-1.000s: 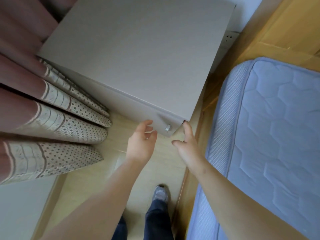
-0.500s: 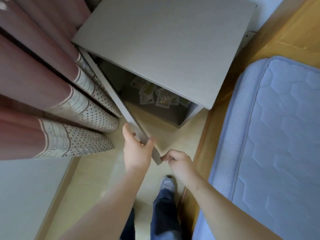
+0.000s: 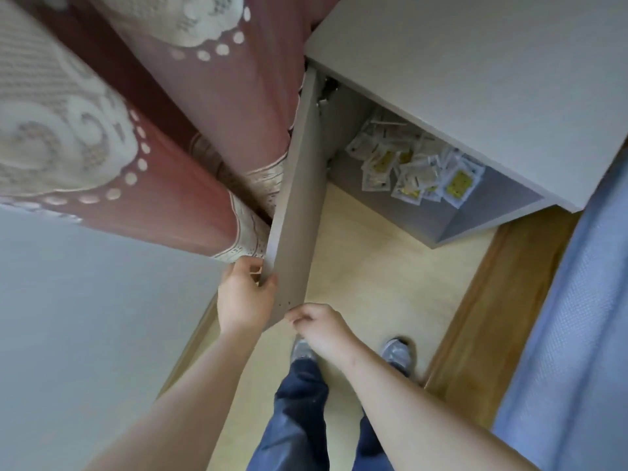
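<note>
Head view: cabinet door (image 3: 299,198), open, running from 12 o'clock down to 6. Left hand (image 3: 244,297) is clamped round its free edge and right hand (image 3: 319,326) pinches its lower corner. Risk: if pushed toward 9 o'clock, door would likely press into curtain (image 3: 190,147) and snag the lace hem.

Beside the door (image 3: 299,198), the packets (image 3: 411,171) are too blurred to read — the cabinet (image 3: 475,79) runs off-frame.
</note>
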The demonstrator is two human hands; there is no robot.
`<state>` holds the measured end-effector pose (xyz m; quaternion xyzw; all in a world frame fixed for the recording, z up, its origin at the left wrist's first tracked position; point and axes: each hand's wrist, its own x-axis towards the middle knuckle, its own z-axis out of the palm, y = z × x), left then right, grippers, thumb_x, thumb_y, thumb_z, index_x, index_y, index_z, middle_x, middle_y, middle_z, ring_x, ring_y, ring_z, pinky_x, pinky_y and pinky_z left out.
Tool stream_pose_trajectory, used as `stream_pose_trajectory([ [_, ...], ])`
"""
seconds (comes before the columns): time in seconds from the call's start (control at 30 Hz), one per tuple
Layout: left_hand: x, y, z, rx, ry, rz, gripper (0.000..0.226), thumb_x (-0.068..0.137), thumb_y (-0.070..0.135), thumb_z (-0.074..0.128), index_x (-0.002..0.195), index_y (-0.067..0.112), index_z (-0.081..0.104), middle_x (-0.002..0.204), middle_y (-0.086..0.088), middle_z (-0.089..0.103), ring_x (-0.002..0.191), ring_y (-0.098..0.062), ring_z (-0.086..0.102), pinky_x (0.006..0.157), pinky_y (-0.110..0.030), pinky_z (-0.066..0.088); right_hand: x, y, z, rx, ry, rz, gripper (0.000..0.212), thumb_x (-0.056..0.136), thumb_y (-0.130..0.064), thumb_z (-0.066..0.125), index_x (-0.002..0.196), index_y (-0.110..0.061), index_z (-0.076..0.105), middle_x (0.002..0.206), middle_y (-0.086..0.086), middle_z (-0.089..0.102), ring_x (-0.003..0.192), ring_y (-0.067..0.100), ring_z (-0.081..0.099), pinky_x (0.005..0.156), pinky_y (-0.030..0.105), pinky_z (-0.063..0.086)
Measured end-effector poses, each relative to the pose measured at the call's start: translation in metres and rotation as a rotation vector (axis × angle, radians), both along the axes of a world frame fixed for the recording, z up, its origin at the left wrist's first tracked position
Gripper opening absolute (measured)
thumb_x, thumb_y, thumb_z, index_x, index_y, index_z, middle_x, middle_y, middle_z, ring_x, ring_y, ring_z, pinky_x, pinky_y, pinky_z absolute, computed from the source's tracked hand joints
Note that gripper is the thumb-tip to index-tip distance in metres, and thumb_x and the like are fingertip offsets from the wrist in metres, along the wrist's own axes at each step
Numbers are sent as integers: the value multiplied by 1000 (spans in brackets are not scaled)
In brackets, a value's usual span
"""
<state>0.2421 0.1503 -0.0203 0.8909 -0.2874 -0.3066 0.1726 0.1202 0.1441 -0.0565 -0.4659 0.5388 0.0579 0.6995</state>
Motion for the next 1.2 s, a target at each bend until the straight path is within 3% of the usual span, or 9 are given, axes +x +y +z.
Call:
stream_pose_trajectory([
  [0.27,64,3,3,-8,-93,38,35,89,3,49,123,9,56,126,-12,46,103,-33,52,75,-27,31,39,-16,13,-119,101,-23,27,94,-13,43,109,-21,65,118,-6,61,96,11,54,82,20,41],
  [0.37,67,2,5,-1,-89,20,47,89,6,52,135,8,46,138,-12,39,118,-33,46,89,-34,37,43,-23,16,-129,133,-24,27,94,-14,43,110,-20,64,114,-5,62,105,18,59,86,24,44],
  [0.5,51,-3,1,-30,-172,-138,50,86,4,58,134,0,45,141,-17,41,133,-34,33,108,-41,27,36,-34,16,-132,139,-28,26,93,-14,45,109,-20,65,113,-4,64,104,18,59,79,21,43],
  [0.6,31,-19,-4,-58,-91,-218,46,87,3,54,132,5,49,139,-10,43,134,-26,33,105,-33,30,20,-50,11,-143,132,-27,27,94,-14,43,106,-22,67,111,-8,63,94,10,56,73,16,40],
  [0.73,4,-57,-21,-1,-7,-292,40,91,9,52,131,13,52,135,-8,48,124,-25,44,96,-27,36,-14,-77,-3,-165,167,-32,29,94,-14,42,110,-21,66,109,-9,62,98,12,57,80,17,41],
  [0.83,-17,-95,-42,54,24,-340,38,92,13,50,130,17,52,135,-5,49,122,-23,48,92,-25,37,-41,-101,-27,-188,220,-30,31,95,-13,41,116,-20,63,121,-5,62,109,13,56,87,17,39],
  [0.93,-35,-130,-78,83,56,-412,37,94,15,47,130,18,51,136,-3,47,121,-21,48,88,-20,36,-62,-124,-63,-214,278,-39,32,95,-14,41,123,-19,58,130,-2,58,112,13,54,83,18,37],
  [1.03,-45,-161,-127,95,57,-525,37,94,15,47,131,18,51,136,-4,47,119,-21,50,96,-25,41,-79,-146,-105,-255,347,-64,34,95,-14,43,127,-19,54,135,0,53,118,16,52,85,21,38],
  [1.2,-47,-204,-219,71,-35,-739,39,93,17,47,132,22,49,137,-1,47,119,-21,50,96,-30,45,-88,-185,-193,-375,521,-17,39,95,-18,45,134,-21,48,140,2,46,128,23,42,99,31,39],
])
